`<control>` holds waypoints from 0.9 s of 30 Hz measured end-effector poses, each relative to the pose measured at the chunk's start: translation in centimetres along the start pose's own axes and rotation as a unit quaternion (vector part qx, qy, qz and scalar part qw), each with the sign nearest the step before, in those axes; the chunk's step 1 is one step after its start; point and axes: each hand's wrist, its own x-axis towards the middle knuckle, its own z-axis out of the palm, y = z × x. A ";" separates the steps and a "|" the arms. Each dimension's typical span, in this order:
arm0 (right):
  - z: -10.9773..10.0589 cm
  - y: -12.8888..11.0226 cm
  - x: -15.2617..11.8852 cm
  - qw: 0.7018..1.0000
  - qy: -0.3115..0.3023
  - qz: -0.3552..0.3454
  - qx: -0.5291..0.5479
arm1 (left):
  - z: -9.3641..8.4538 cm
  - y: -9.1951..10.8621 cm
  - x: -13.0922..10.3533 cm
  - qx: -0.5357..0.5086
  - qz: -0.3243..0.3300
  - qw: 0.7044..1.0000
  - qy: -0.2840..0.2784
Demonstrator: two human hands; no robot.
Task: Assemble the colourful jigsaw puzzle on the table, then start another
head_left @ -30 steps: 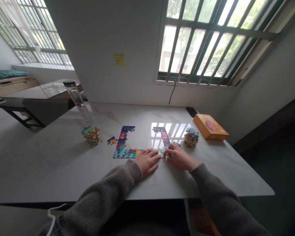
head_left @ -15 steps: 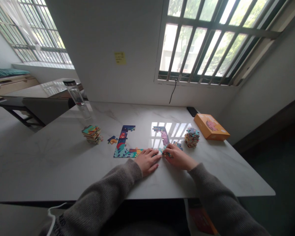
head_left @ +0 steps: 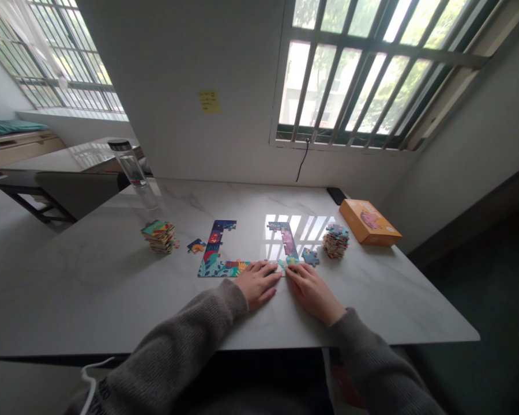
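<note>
A partly joined jigsaw border (head_left: 213, 248) lies on the white marbled table, with a gap along its far side. My left hand (head_left: 258, 283) rests flat on its near edge, fingers apart. Close beside it, my right hand (head_left: 312, 290) lies with its fingers stretched over the near right corner, holding nothing that shows. Both hands cover parts of the near edge. One loose piece (head_left: 196, 246) is left of the border, and another loose piece (head_left: 310, 256) lies to its right.
Stacks of puzzle pieces stand at the left (head_left: 159, 236) and right (head_left: 336, 241). An orange box (head_left: 369, 222) and a black phone (head_left: 336, 196) are at the back right. A clear bottle (head_left: 130, 163) stands at the back left. A wall rises behind the table (head_left: 90, 288).
My right hand has flattened and drawn slightly back from its bent-finger pose, uncovering more of the border's right side and the loose piece there. My left hand stays on the near edge.
</note>
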 end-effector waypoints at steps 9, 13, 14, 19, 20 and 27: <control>0.5 -0.6 -0.1 0.999 0.014 0.028 -0.021 | -1.1 -1.8 -0.7 -0.011 -0.038 0.998 0.055; 0.9 -0.4 -0.4 0.999 0.025 0.022 -0.026 | -4.2 -6.0 -4.4 0.030 -0.188 0.961 0.199; 0.9 -0.3 -0.4 0.999 0.028 0.019 -0.026 | -4.9 -6.9 -5.7 0.054 -0.231 0.946 0.218; 1.2 -0.1 -0.5 0.999 0.038 0.013 -0.023 | -5.0 -8.6 -10.9 0.060 -0.350 0.916 0.188; 1.2 -0.1 -0.5 0.999 0.040 0.013 -0.022 | -4.7 -8.4 -11.3 0.043 -0.343 0.921 0.181; 1.3 0.2 -0.6 0.998 0.054 0.007 -0.016 | -3.3 -7.3 -11.2 -0.011 -0.283 0.936 0.208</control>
